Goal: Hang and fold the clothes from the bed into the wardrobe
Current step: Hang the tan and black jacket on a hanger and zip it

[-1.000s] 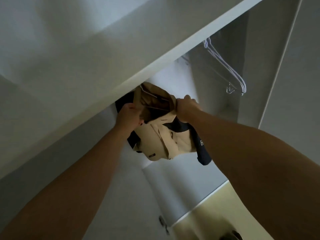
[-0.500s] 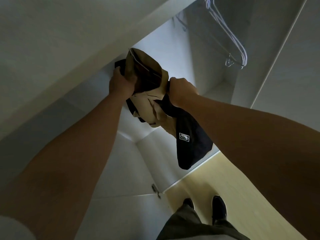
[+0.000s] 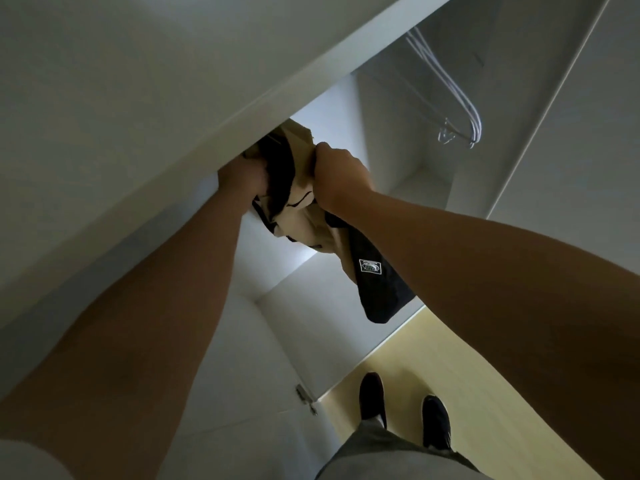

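Garment: beige-and-black fabric jacket (image 3: 311, 225), bunched high inside the white wardrobe (image 3: 391, 140), dark sleeve dangling.
Left hand (image 3: 242, 177): grips its upper edge.
Right hand (image 3: 337, 178): fist round beige cloth.
Handling: likely soft, light, floppy; best held at the shoulders.

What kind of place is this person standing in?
Probably a bedroom, at an open white built-in wardrobe: bare white wire hangers hang inside, and the left hand and right hand hold a beige and black garment up in it.
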The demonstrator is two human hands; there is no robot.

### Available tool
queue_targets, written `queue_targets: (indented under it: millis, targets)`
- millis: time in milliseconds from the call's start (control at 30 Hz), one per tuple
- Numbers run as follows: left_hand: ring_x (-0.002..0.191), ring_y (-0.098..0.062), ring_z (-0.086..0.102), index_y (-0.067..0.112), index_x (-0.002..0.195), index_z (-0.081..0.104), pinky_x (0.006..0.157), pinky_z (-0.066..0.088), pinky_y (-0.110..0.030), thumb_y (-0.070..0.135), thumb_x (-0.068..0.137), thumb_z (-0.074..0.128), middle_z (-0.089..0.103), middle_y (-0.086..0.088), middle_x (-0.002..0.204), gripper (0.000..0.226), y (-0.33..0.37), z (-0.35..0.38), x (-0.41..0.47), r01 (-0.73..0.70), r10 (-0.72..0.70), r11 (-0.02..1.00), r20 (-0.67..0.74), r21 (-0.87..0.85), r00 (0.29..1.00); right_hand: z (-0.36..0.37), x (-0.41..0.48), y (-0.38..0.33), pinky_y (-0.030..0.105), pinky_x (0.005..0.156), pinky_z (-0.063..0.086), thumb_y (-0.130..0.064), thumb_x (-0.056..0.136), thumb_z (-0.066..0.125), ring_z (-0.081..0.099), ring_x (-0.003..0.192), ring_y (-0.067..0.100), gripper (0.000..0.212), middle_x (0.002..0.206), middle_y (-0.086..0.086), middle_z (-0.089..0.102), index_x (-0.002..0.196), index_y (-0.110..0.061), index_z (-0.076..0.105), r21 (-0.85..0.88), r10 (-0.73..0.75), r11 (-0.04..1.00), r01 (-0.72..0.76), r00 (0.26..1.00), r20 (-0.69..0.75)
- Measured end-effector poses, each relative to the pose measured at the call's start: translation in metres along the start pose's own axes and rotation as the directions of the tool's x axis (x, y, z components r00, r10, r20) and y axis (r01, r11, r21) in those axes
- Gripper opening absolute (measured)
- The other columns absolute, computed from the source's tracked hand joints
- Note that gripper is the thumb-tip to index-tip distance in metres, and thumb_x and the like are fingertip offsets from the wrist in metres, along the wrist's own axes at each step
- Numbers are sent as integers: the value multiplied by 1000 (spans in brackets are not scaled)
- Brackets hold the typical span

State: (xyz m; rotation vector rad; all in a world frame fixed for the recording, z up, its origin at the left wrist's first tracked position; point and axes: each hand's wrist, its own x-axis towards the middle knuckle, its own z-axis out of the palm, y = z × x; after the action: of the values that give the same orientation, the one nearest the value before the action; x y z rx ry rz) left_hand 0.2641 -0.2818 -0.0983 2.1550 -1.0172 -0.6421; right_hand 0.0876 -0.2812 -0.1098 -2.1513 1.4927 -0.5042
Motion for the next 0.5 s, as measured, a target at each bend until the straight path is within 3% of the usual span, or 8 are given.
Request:
queue_targets:
  millis: [167, 233, 300, 400, 500]
  targets:
    - [121, -35, 56, 3, 132, 56, 108, 44, -48, 6, 93, 52, 60, -18, 131, 40, -1, -3, -10, -68, 69, 998, 29, -2, 997, -7, 8, -20, 45, 81, 53, -7, 89, 41, 61, 88, 28, 28, 86, 3, 50, 116, -8, 48, -140, 19, 990, -15, 999, 30]
    - [120, -34, 57, 3, 131, 58, 105, 46, -49, 6, 89, 55, 61, -17, 130, 42, -2, -8, -10, -79, 80, 996, 33, -28, 996, -5, 9, -16, 38, 69, 50, -4, 91, 40, 57, 77, 23, 24, 78, 0, 45, 113, -9, 49, -126, -3, 992, 4, 1000, 11]
    - [122, -34, 56, 4, 130, 59, 105, 45, -49, 15, 91, 57, 61, -17, 131, 42, -5, -14, -9, -135, 136, 986, -3, 95, 991, -3, 8, -10, 33, 56, 38, -1, 89, 39, 47, 65, 20, 23, 72, -1, 40, 107, -12, 48, -133, -41, 990, 38, 999, -22]
    - [126, -37, 52, 1, 133, 53, 106, 43, -50, 31, 91, 66, 55, -20, 138, 53, -4, -19, -6, -198, 244, 926, -110, 321, 964, -4, 7, -5, 33, 53, 35, 2, 85, 36, 53, 70, 23, 23, 71, -2, 43, 95, -18, 43, -141, -86, 987, 79, 995, -47]
    - [128, -39, 49, -2, 136, 49, 108, 41, -48, 23, 91, 67, 52, -24, 140, 54, -1, -19, 3, -241, 280, 900, -57, 363, 958, -8, 7, 0, 33, 55, 36, 1, 84, 32, 51, 69, 22, 27, 71, -3, 44, 92, -22, 44, -141, -92, 987, 83, 994, -59]
